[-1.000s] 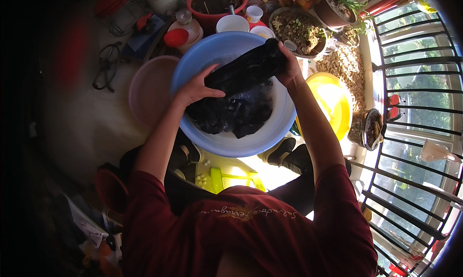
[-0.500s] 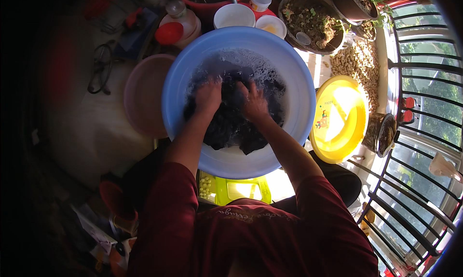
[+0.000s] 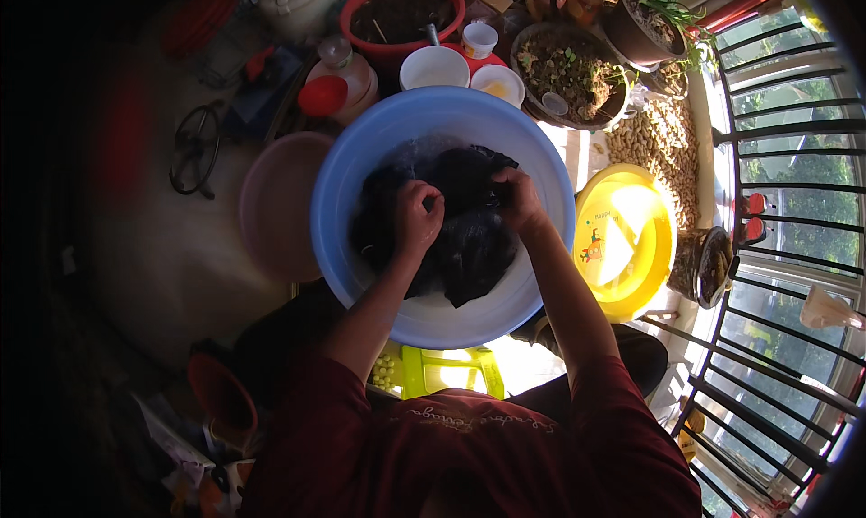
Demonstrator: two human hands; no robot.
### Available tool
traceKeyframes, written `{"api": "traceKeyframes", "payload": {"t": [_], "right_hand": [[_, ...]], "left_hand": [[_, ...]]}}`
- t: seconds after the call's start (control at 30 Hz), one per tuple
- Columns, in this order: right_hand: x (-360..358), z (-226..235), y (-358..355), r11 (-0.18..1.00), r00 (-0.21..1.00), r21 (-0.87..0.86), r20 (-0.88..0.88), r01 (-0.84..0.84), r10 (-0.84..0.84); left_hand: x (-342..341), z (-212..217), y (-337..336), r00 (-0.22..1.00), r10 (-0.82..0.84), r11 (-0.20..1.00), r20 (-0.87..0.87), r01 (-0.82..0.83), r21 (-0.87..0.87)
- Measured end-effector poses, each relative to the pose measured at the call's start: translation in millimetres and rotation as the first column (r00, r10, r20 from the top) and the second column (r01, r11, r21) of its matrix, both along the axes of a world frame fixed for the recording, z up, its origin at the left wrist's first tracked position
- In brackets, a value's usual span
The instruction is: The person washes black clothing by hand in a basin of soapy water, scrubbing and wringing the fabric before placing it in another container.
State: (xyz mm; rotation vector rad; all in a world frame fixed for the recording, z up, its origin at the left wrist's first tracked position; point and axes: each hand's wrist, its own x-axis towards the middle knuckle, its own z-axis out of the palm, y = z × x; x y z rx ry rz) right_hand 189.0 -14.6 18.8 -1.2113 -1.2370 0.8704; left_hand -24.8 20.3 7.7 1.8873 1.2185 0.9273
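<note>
A large blue basin (image 3: 336,247) in front of me holds a wet black garment (image 3: 474,247); its exact kind I cannot make out. Above the middle of the cloth, my left hand (image 3: 419,213) is closed with curled fingers, pinching some of the dark fabric. My right hand (image 3: 520,198) grips a raised fold of the same garment near the basin's right side. Dark cloth spreads between and below both hands. Whatever water lies beneath is mostly hidden by it.
A yellow basin (image 3: 668,238) stands at right, a pinkish basin (image 3: 262,207) at left. Beyond are a white pot (image 3: 435,68), a red soil-filled planter (image 3: 365,22) and a plant pot (image 3: 568,71). Peanuts (image 3: 666,139) lie by the barred window. A green stool (image 3: 413,374) is below.
Both hands have come up from the foamy water and now grip the garment. More black cloth lies lifted and spread, covering most of the suds. The view has shifted slightly.
</note>
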Motion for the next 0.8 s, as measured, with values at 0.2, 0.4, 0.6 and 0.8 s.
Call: {"api": "traceKeyframes", "payload": {"t": [0.2, 0.4, 0.6, 0.8], "right_hand": [[-44.1, 73.3, -10.2, 0.922, 0.374, -0.329, -0.897, -0.204, -0.237], [-39.3, 40.4, -24.2, 0.778, 0.507, -0.599, -0.739, -0.191, -0.444], [-61.8, 30.7, -19.6, 0.833, 0.677, -0.205, 0.693, 0.515, -0.248], [-100.4, -14.2, 7.1, 0.847, 0.54, -0.322, 0.84, 0.423, 0.049]], "left_hand": [[20.3, 9.6, -31.6, 0.409, 0.581, 0.203, 0.703, 0.764, -0.612], [22.9, 41.6, 27.1, 0.21, 0.877, 0.326, 0.432, 0.402, -0.856], [-1.9, -1.7, 35.7, 0.208, 0.896, 0.356, 0.391, 0.187, -0.915], [6.6, -33.7, 38.7, 0.748, 0.647, 0.272, 0.147, -0.047, -0.961]]}}
